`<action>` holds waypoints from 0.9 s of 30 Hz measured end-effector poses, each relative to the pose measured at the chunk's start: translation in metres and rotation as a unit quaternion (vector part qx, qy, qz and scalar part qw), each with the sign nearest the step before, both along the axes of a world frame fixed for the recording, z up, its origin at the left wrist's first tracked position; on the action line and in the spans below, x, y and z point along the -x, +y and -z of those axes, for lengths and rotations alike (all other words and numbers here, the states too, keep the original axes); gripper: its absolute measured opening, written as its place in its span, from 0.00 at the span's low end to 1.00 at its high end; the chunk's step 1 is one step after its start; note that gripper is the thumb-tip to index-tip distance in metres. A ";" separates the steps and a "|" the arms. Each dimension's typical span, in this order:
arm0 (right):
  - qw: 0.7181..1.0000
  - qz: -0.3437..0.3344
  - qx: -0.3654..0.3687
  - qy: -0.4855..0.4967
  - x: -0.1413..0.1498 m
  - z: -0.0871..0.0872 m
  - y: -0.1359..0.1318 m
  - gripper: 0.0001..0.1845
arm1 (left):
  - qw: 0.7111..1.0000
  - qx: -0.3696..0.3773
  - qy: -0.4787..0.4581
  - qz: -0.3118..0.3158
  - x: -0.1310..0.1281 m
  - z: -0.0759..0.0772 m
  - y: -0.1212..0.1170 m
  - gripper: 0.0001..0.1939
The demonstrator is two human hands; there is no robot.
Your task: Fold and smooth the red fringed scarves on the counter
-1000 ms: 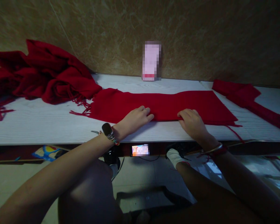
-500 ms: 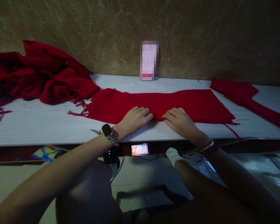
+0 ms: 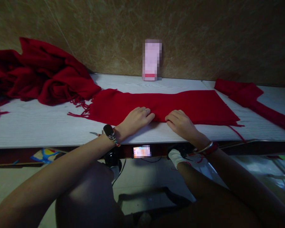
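A red fringed scarf lies folded into a long flat strip on the white wood-grain table. Its tassels stick out at the left end. My left hand, with a ring on it and a dark smart band at the wrist, has its fingers curled on the scarf's near edge, left of the middle. A short way to the right, my right hand pinches the same edge between thumb and fingers. The thumb tips and the cloth under the fingers are partly hidden.
Crumpled red cloth with tassels is heaped at the left. Another red strip of cloth lies at the right. A pixelated pink package leans on the marbled wall. Below the table edge, a lit phone screen shows.
Very little differs. My left hand has shifted a few pixels left along the near edge; my right hand keeps its place and the scarf lies as before.
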State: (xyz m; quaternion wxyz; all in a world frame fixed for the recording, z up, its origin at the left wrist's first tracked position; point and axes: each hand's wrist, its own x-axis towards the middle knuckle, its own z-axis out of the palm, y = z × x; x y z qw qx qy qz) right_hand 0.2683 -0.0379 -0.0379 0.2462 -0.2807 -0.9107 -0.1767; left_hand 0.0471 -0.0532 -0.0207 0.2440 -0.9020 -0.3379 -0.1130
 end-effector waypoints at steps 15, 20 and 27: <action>0.998 0.018 0.055 -0.029 -0.002 -0.001 -0.001 0.12 | 0.999 0.030 -0.004 0.021 0.005 -0.001 -0.003 0.09; 0.998 0.005 0.062 -0.015 -0.003 0.000 0.000 0.12 | 0.999 0.043 -0.009 0.019 0.005 0.000 -0.002 0.08; 0.996 -0.005 0.089 -0.015 -0.002 -0.003 -0.002 0.12 | 0.998 0.057 -0.003 0.017 0.006 0.000 -0.001 0.09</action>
